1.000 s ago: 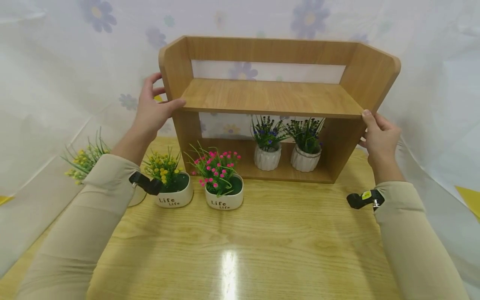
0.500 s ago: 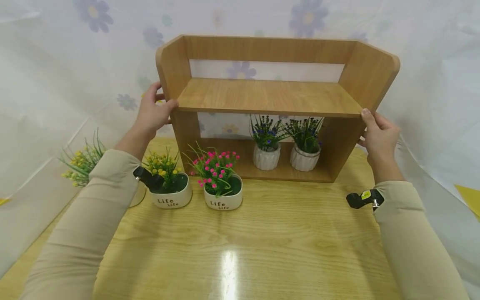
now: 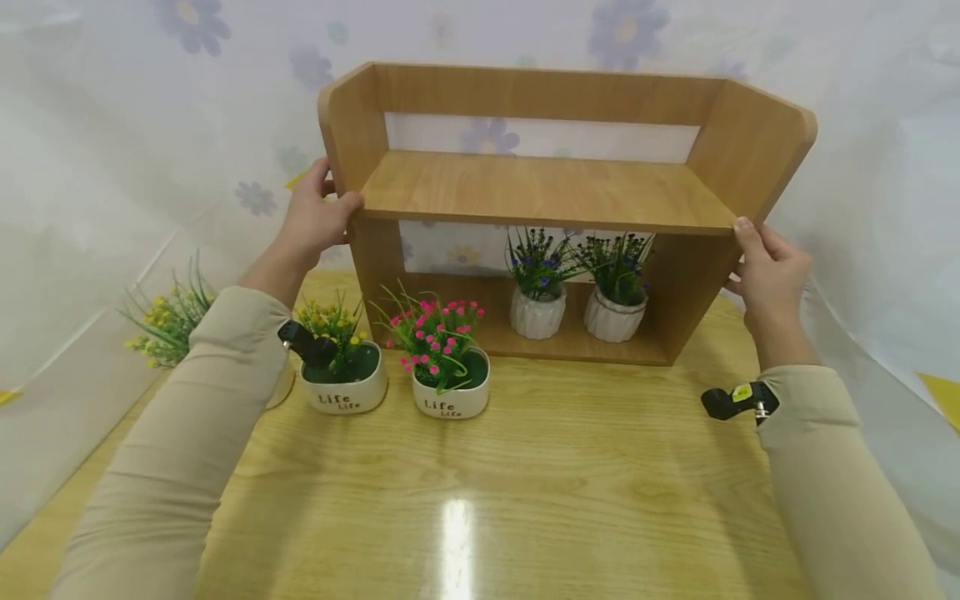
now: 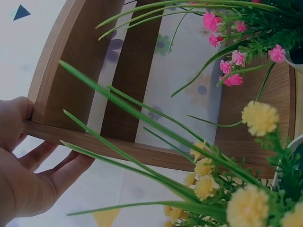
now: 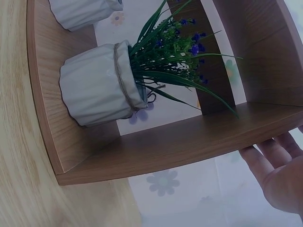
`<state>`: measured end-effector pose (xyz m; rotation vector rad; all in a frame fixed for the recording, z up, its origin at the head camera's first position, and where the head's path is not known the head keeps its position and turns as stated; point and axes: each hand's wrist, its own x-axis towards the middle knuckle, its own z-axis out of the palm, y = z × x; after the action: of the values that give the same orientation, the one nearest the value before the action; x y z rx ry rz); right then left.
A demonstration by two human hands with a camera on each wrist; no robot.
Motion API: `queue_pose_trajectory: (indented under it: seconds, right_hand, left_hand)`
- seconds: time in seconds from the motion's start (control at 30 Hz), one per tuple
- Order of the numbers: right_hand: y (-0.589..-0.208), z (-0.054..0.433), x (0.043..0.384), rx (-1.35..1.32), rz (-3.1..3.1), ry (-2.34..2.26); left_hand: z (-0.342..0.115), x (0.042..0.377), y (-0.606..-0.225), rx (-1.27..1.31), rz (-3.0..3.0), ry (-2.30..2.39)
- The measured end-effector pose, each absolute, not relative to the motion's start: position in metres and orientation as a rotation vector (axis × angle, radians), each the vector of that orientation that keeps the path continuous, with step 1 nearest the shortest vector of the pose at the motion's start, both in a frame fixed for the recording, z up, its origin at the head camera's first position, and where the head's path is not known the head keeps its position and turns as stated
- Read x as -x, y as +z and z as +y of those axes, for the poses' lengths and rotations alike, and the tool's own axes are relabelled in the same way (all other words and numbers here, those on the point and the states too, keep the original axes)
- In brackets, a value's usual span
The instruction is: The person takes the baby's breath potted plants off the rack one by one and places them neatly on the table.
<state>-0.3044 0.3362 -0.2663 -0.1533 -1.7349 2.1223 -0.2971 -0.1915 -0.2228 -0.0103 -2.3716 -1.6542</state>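
Note:
A two-tier wooden desktop shelf (image 3: 547, 187) stands on the table. My left hand (image 3: 311, 218) grips its left side panel, thumb at the front edge by the upper board and fingers round the outer face. In the left wrist view, the fingers (image 4: 71, 175) bend against that panel from outside. On the opposite side, my right hand (image 3: 776, 271) holds the right panel at similar height, its thumb on the front edge. Two white ribbed pots with blue-purple flowers, a left one (image 3: 537, 312) and a right one (image 3: 615, 315), sit on the lower tier.
In front of the shelf's left part stand an oval planter with pink flowers (image 3: 451, 398) and one with yellow flowers (image 3: 345, 393). Another yellow-flowered plant (image 3: 172, 325) is farther left, its pot mostly behind the left sleeve. A flower-patterned sheet (image 3: 255, 108) hangs behind.
My left thumb has slid off the upper board's end onto the panel's front edge, and the left hand sits closer round the panel. The right hand keeps its hold; the view shifts slightly.

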Motion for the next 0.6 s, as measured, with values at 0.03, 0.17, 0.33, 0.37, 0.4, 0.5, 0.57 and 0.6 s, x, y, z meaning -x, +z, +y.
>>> queue_pose_trajectory:
  seconds: [0.03,0.17,0.33,0.37,0.4,0.5,0.57,0.6]
  right_hand:
    - [-0.266,0.337,0.304,0.153,-1.733,2.122]
    - [-0.264,0.339,0.304,0.138,-1.72,2.131]
    - [-0.264,0.345,0.303,0.113,-1.705,2.148]
    - [-0.265,0.346,0.302,0.111,-1.704,2.151]
    - [-0.265,0.348,0.302,0.107,-1.698,2.156]
    - [-0.266,0.353,0.3,0.11,-1.691,2.161]
    - [-0.265,0.355,0.299,0.117,-1.694,2.154]
    - [-0.264,0.356,0.299,0.12,-1.694,2.15]
  left_hand:
    - [-0.191,0.297,-0.223,0.015,-2.369,-1.65]
    - [-0.187,0.298,-0.224,0.028,-2.363,-1.613]
    - [-0.182,0.298,-0.228,0.065,-2.34,-1.608]
    - [-0.181,0.299,-0.228,0.07,-2.336,-1.612]
    - [-0.18,0.299,-0.229,0.079,-2.333,-1.617]
    - [-0.177,0.298,-0.231,0.096,-2.321,-1.637]
    - [-0.175,0.299,-0.232,0.1,-2.318,-1.647]
    - [-0.175,0.299,-0.232,0.099,-2.318,-1.651]
